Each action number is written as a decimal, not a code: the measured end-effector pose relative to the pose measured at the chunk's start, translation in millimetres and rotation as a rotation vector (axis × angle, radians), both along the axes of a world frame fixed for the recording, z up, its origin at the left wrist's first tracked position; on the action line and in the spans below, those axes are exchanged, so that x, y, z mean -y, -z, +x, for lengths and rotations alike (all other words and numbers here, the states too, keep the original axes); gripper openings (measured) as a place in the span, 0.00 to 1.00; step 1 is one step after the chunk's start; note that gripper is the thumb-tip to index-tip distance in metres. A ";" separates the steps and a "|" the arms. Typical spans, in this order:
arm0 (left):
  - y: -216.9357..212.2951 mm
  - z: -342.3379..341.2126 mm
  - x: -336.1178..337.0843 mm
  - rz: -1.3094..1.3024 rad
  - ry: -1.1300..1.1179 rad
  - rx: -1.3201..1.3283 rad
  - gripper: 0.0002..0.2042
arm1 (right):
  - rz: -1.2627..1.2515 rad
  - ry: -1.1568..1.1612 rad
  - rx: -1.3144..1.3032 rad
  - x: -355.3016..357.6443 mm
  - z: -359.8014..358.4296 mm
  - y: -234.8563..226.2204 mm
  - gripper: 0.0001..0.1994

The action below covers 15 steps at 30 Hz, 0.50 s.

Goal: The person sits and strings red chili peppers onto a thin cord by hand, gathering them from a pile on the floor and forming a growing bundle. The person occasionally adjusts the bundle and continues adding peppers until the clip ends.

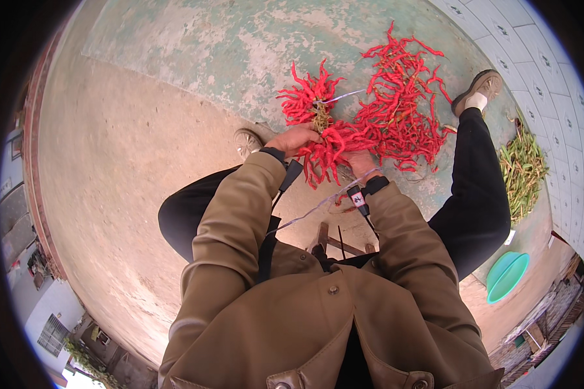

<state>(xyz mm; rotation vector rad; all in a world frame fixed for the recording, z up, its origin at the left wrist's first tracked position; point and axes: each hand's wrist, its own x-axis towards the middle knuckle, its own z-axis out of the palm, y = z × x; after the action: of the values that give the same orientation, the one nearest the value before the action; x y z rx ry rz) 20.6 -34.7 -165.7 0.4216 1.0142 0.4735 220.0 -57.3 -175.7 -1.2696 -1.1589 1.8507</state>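
The person wore a tan jacket with round buttons and snap-flapped pockets, its sleeves reaching to the wrists. Black trousers covered both legs, ending in white socks and worn tan shoes. A black wristband carrying a small white tag circled the right wrist.

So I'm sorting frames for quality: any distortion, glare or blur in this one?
Head view: strong fisheye bending, black corners, the tiled strip curving at the rim; soft even daylight, no glare; the bunch of red chilli peppers and both hands, left hand and right hand, look sharp.
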 end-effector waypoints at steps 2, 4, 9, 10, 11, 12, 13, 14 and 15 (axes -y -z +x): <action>4.0 2.8 0.4 0.020 -0.004 -0.005 0.15 | 0.217 -0.078 0.219 0.1 0.7 -2.2 0.16; 6.6 5.7 0.1 0.017 0.040 -0.118 0.15 | 0.260 -0.147 0.267 0.2 3.2 0.7 0.16; 4.1 12.6 0.3 0.037 -0.088 -0.074 0.12 | -0.529 0.071 -0.571 3.3 9.5 23.5 0.15; 3.2 13.2 0.2 0.043 -0.088 -0.078 0.11 | -0.632 0.109 -0.582 3.9 10.5 27.3 0.15; 2.9 13.7 0.4 0.012 -0.091 -0.091 0.10 | -0.540 0.097 -0.577 6.6 9.4 30.1 0.14; 3.1 14.2 0.8 -0.010 -0.099 -0.104 0.09 | -0.475 0.122 -0.496 10.3 6.8 31.9 0.13; 3.8 14.5 0.9 -0.011 -0.113 -0.093 0.08 | -0.412 0.147 -0.416 12.8 4.9 32.4 0.12; 5.3 15.0 1.5 -0.043 -0.124 -0.106 0.07 | -0.380 0.114 -0.373 13.4 4.0 32.4 0.12; 6.9 15.7 2.2 -0.052 -0.141 -0.094 0.07 | -0.349 0.082 -0.331 13.0 3.3 31.4 0.12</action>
<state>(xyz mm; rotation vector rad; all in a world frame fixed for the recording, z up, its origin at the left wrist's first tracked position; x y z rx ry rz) 36.3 -36.8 -172.6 0.3297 1.1496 0.5563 223.3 -70.4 -207.1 -1.1103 -0.6199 2.1623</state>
